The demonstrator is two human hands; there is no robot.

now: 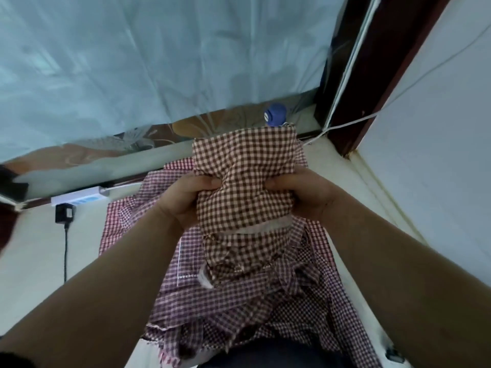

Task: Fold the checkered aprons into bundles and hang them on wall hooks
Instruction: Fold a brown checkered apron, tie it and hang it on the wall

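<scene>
A brown-and-cream checkered apron [244, 166] is held up in front of me, partly folded, with its lower part hanging in creases. My left hand [183, 201] grips its left edge and my right hand [305, 195] grips its right edge, thumbs pressed into the cloth. Beneath it, a pile of red-and-white checkered aprons [239, 301] lies spread on the pale floor. No wall hooks are in view.
A pale blue curtain [159, 62] hangs ahead. A white power strip [79, 198] with a black plug and cable [65, 251] lies on the floor at left. A blue-capped object [275, 114] stands behind the apron. A dark door frame [353, 75] and white wall stand at right.
</scene>
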